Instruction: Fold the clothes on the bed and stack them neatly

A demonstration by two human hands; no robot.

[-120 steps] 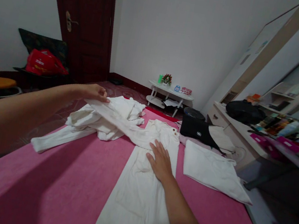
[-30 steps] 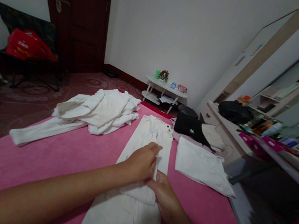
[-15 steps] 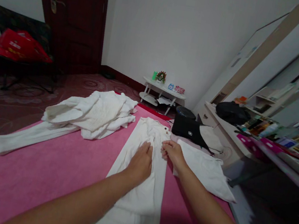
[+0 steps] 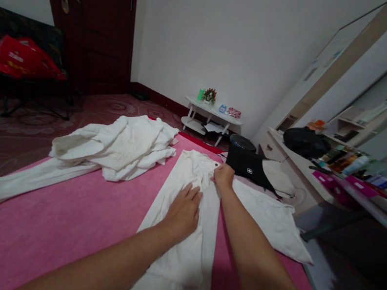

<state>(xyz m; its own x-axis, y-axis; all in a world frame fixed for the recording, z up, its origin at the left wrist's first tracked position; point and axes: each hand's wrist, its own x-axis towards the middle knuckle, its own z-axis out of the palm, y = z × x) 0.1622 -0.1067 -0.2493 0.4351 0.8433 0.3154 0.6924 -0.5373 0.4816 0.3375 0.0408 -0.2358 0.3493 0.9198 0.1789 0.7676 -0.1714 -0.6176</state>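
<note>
While my left hand (image 4: 183, 210) lies flat on the trousers (image 4: 184, 257), which stretch along the pink sheet (image 4: 76, 227), my right hand (image 4: 223, 176) seems, half hidden, to pinch them near the top. Left of the trousers sits a white heap (image 4: 122, 145); right of them, a white cloth (image 4: 266, 216).

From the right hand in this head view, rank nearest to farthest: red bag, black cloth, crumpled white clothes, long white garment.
1. Long white garment, at the right hand.
2. Black cloth, just right.
3. Crumpled white clothes, left.
4. Red bag, far left, beyond.
</note>
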